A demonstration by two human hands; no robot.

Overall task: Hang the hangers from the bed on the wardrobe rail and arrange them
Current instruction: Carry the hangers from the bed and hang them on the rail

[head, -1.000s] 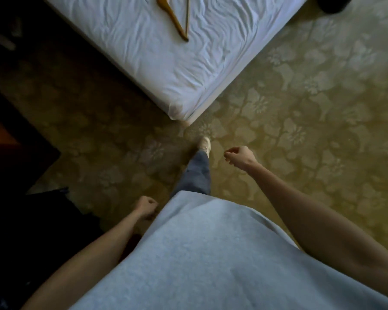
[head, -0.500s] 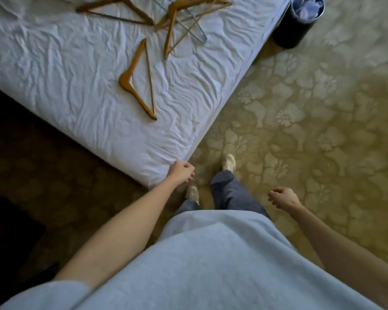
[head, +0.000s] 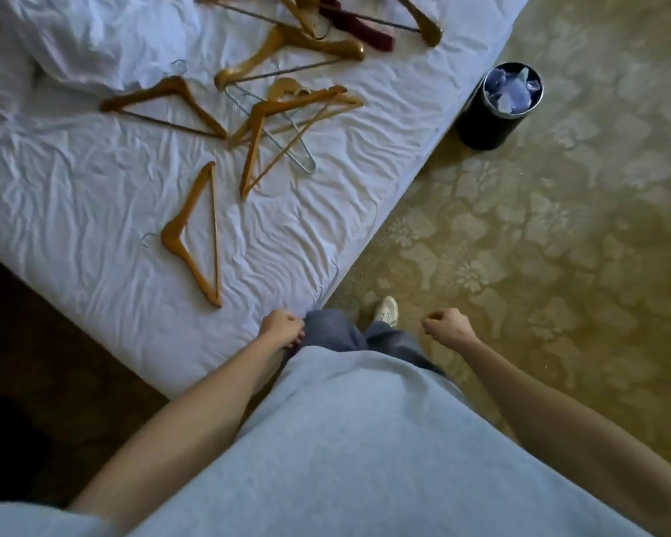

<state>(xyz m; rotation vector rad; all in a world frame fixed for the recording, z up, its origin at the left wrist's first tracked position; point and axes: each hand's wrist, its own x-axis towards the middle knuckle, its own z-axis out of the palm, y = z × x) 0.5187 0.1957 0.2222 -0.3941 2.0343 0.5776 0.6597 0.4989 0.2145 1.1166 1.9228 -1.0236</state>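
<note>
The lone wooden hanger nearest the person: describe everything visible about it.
The hanger looks like honey-coloured wood, a triangle with two shoulder arms and a thin crossbar, plus a small wire hook pointing left. It lies flat on the wrinkled white sheet near the bed's corner, apart from the hanger pile beyond it. Neither hand touches it.

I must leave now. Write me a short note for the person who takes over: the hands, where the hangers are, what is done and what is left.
Left hand: loosely curled, holds nothing, at the bed's corner.
Right hand: loosely curled, holds nothing, over the carpet.
Hangers: all that show lie on the bed. One single wooden hanger is nearest; the tangled pile lies behind it.
Done: no hanger picked up in this view; wardrobe rail not in view.
Left: pick up the hangers, probably the nearest first, hang them and arrange them.
</note>
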